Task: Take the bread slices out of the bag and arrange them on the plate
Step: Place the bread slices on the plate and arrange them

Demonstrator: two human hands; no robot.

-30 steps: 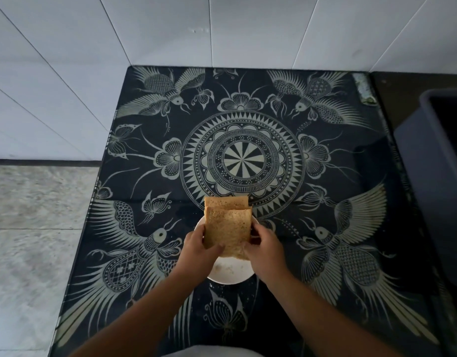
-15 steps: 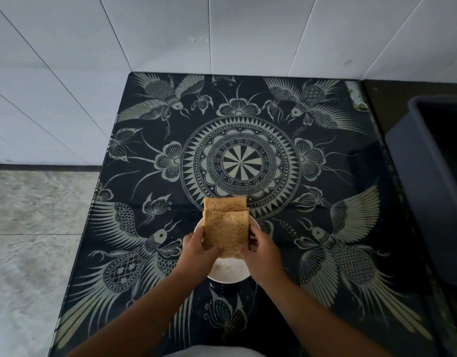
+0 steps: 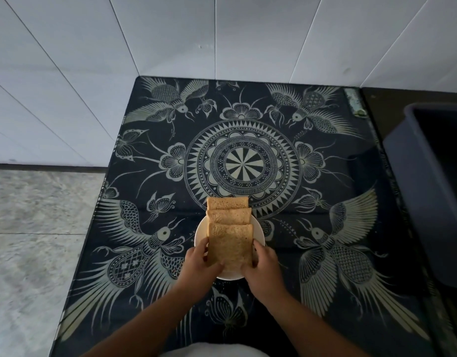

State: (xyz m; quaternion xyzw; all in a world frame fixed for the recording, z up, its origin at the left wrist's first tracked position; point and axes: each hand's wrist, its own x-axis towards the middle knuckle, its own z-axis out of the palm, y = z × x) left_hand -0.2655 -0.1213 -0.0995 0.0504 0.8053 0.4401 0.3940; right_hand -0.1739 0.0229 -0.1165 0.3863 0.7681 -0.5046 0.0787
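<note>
Three brown bread slices lie fanned on a small white plate (image 3: 201, 233) near the front of the table. The far slice (image 3: 227, 203) and the middle slice (image 3: 228, 215) overlap like steps, the far one reaching past the plate's rim. The near slice (image 3: 231, 246) lies on top at the front. My left hand (image 3: 197, 264) grips its left edge and my right hand (image 3: 264, 265) grips its right edge. No bag is in view.
The table top (image 3: 248, 166) is dark glass with a pale bird and mandala pattern. A dark grey bin (image 3: 428, 202) stands at the right edge. White tiled wall rises behind; grey stone floor lies to the left.
The stack has spread: three stepped slices now show where two showed before. Both hands have drawn the near slice toward me and lower onto the plate. The view tilted up.
</note>
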